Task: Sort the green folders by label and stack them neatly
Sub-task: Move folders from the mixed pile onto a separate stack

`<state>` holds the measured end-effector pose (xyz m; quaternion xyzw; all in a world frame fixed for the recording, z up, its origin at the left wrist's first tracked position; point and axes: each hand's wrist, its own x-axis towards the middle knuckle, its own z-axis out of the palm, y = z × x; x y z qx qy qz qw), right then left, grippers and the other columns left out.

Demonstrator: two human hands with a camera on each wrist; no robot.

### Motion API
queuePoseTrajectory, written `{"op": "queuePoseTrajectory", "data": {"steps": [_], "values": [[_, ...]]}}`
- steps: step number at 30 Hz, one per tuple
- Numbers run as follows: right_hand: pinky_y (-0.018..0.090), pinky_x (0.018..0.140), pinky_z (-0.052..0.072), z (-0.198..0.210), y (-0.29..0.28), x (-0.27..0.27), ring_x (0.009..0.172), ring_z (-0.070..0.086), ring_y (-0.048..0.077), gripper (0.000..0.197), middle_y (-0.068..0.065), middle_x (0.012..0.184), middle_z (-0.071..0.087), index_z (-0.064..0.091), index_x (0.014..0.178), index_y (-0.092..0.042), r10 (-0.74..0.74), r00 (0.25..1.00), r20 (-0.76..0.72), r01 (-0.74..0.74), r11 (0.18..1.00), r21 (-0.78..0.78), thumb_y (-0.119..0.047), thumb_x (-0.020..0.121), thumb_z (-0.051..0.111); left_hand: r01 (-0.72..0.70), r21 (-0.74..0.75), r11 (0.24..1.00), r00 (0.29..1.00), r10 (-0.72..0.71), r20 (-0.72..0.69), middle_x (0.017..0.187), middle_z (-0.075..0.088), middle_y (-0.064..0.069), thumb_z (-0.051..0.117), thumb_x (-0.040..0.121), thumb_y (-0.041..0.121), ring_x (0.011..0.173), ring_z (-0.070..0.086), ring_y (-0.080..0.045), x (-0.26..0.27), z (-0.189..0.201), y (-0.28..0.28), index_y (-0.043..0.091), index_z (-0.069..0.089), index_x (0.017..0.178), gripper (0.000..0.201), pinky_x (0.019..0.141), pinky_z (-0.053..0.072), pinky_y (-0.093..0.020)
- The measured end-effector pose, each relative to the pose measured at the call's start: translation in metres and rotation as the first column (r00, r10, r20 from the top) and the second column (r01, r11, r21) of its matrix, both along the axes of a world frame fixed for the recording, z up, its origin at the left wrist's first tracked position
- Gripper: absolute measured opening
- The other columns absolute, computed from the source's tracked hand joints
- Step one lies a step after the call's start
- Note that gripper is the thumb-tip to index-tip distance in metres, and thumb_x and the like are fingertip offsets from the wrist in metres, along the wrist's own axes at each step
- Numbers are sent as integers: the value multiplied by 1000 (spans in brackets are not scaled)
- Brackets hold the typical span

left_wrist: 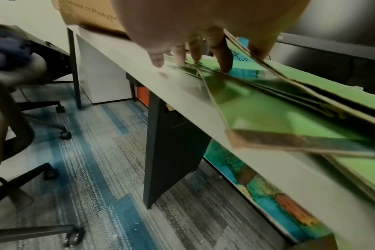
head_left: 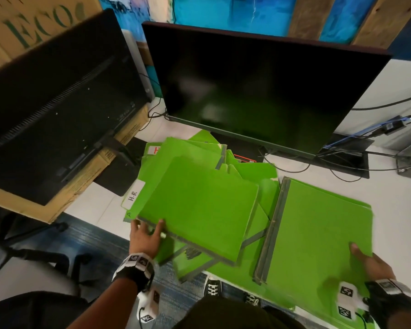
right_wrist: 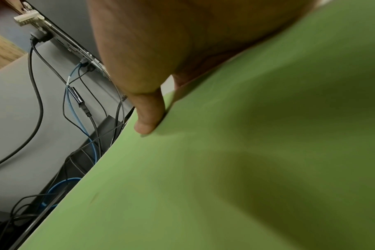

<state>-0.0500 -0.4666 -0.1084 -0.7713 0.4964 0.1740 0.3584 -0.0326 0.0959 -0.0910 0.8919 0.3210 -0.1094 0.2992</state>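
Observation:
A loose pile of green folders (head_left: 195, 205) lies fanned across the white table (head_left: 100, 205); white labels reading "H-R" (head_left: 134, 194) and a red "H" (head_left: 156, 150) show on lower ones. My left hand (head_left: 147, 236) grips the near left corner of the top folder (left_wrist: 310, 94), which is raised off the pile, with fingers (left_wrist: 223, 55) under it. On the right is a squarer stack of green folders (head_left: 318, 233), spines to the left. My right hand (head_left: 370, 262) holds its near right edge, thumb (right_wrist: 148, 115) pressed on the top cover (right_wrist: 246, 152).
A dark monitor (head_left: 259, 91) stands just behind the folders, and a second monitor (head_left: 57, 103) rests on a cardboard box (head_left: 100, 167) to the left. Cables (head_left: 377, 160) trail at the back right. An office chair (left_wrist: 32, 104) stands on the carpet left of the table edge (left_wrist: 182, 94).

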Motion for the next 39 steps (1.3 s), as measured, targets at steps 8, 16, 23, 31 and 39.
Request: {"op": "queuePoseTrajectory", "data": {"steps": [8,16,23,31,39], "values": [[46,88,48,5,5,-4,84,60,35,81,17,102,64,63,109,-10,32,999,-2,-32,999,11,-80,70,49,-534,-261,805,836,548,-20,148,43,-9,71,68,65,135,41,-33,14,-5,40,17,63,128,77,115,30,-44],[49,93,48,-27,-28,-6,92,61,38,124,23,117,63,60,120,-9,96,991,-97,-95,995,14,-98,37,37,-469,-109,877,882,456,-120,158,29,-5,59,72,67,141,30,-36,59,18,62,29,56,134,73,117,21,-42],[43,91,47,-18,-26,-6,93,61,38,154,24,118,63,61,119,-8,173,974,-144,-174,985,10,-104,4,24,-384,-135,914,923,385,-18,99,71,-17,72,49,69,105,60,-41,96,-37,112,26,71,105,70,97,49,-50],[47,95,45,-2,-6,-1,99,60,40,115,24,119,62,60,121,-7,115,987,-116,-117,993,-17,-95,50,42,-259,-262,930,795,359,489,112,57,-14,52,97,22,99,56,-25,102,73,39,1,46,123,34,89,45,-41],[49,98,45,11,2,-2,100,62,40,65,23,118,64,62,119,-7,12,1000,-17,-12,999,44,-60,82,59,46,-250,967,837,100,538,106,60,-9,53,96,19,96,58,-25,128,107,49,30,49,102,13,92,48,-52]]}}
